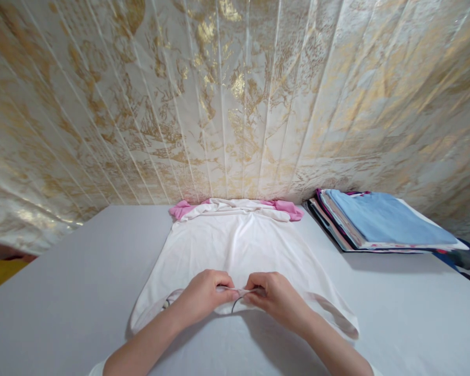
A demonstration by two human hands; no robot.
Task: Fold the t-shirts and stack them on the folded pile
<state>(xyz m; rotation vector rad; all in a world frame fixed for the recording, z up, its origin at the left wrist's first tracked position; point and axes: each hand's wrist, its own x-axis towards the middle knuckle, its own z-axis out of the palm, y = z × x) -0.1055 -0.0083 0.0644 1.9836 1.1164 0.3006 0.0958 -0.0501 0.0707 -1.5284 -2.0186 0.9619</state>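
A white shirt (238, 245) with pink sleeves lies spread flat on the grey table (62, 292), its pink parts bunched at the far edge by the wall. My left hand (203, 297) and my right hand (276, 297) meet at the middle of the shirt's near edge. Both are closed in a pinch on that edge, thumbs and fingertips nearly touching each other. A thin dark line, perhaps a printed mark or a thread, shows just under the pinched fabric.
A stack of folded clothes (379, 222), a light blue garment on top, sits at the back right of the table. A gold-patterned white curtain (235, 99) hangs behind. Something yellow (0, 271) shows past the table's left edge.
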